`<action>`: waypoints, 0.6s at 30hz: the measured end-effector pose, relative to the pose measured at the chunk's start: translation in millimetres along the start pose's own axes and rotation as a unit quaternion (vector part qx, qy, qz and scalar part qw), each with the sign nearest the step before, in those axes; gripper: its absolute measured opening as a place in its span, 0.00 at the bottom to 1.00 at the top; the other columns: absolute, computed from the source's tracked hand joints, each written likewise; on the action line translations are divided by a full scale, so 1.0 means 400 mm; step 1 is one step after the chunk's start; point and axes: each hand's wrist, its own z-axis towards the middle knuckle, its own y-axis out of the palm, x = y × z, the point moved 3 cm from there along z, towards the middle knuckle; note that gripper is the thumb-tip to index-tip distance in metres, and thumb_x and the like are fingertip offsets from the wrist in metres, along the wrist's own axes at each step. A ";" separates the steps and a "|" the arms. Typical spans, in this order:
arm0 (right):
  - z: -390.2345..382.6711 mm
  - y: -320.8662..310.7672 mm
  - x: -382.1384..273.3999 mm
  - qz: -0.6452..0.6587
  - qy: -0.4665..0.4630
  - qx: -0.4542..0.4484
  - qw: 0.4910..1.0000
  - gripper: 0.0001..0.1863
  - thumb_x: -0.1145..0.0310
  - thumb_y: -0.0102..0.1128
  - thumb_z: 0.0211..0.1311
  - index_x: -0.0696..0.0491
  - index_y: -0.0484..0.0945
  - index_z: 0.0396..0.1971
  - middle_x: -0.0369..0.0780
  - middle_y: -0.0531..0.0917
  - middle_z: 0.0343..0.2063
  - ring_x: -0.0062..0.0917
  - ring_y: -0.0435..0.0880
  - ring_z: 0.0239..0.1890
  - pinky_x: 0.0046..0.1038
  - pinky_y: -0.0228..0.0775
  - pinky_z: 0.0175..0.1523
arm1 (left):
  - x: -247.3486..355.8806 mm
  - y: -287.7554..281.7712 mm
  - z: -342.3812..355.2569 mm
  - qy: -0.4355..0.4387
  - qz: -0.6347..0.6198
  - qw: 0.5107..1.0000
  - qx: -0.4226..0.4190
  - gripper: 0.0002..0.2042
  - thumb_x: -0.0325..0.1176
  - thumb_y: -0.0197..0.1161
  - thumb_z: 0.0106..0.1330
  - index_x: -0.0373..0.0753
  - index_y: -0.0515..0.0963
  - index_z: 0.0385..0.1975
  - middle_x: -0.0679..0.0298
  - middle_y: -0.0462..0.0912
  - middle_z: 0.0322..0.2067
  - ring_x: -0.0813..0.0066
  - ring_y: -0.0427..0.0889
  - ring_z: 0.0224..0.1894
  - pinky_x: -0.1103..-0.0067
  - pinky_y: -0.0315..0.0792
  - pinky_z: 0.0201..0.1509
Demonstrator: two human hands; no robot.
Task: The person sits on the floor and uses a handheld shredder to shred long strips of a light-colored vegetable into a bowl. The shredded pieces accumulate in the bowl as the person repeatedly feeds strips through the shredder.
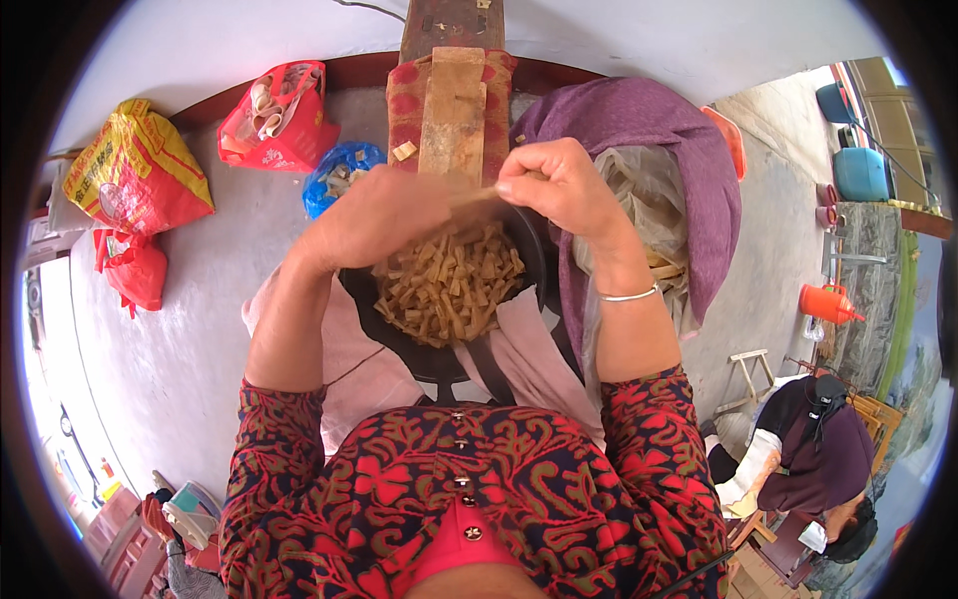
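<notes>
My right hand (562,190) is closed in a pinch on one end of a thin, pale tan strip (481,197). The strip runs across toward my left hand (384,220), whose fingers are smeared by motion, so their grip does not show. Both hands are over the far side of a dark, wide basin (367,311) in front of my lap. A heap of short tan-brown strip pieces (451,285) lies in it. Just beyond my hands, a worn wooden board (454,110) rests on a red patterned cloth (402,90), with a small pale piece (404,151) beside it.
A purple cloth (639,105) surrounds a clear plastic bag (644,190) on the right. Pink cloth (369,389) lies under the basin. At left stand a blue bag (334,180), red bag (289,130) and yellow-red sack (140,175). Another person (813,449) is at lower right.
</notes>
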 end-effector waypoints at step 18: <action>0.147 0.010 0.124 -0.075 -0.009 0.217 0.973 0.11 0.67 0.62 0.52 0.60 0.79 0.22 0.38 0.76 0.13 0.17 0.71 0.18 0.24 0.63 0.26 | -0.160 -0.005 0.068 -0.129 0.103 0.954 0.250 0.10 0.36 0.63 0.60 0.40 0.79 0.37 0.58 0.81 0.24 0.69 0.78 0.26 0.74 0.71 0.31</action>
